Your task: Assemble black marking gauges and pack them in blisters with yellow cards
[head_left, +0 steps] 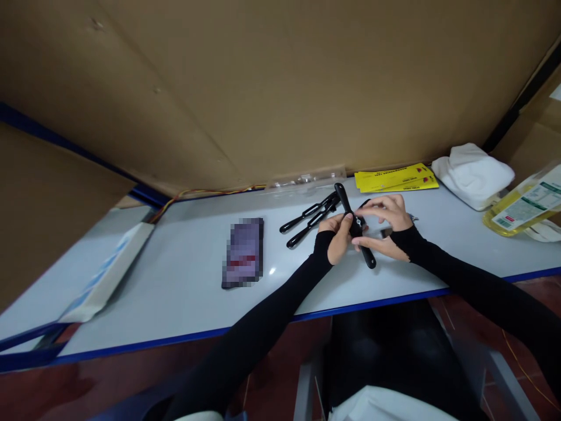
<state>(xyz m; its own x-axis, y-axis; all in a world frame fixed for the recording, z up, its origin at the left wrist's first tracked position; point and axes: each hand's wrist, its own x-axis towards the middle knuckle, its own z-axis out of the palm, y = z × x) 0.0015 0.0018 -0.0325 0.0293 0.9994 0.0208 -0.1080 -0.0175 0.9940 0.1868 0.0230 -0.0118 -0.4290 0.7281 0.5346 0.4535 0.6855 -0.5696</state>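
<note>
My left hand (338,235) is closed round the middle of a long black handle-like tool (356,228) that lies tilted over the white table (184,292). My right hand (385,222) pinches the same tool from the right, its fingers curled at a small metal part near the tool's middle. Both arms wear black sleeves. Two more black tools (307,217) lie side by side on the table just left of my left hand.
A phone (243,252) lies flat to the left. Yellow printed packets (394,177), a white cloth (473,172) and a yellow bag with a label (523,207) sit at the back right. A white box (107,272) is at far left. Cardboard walls stand behind.
</note>
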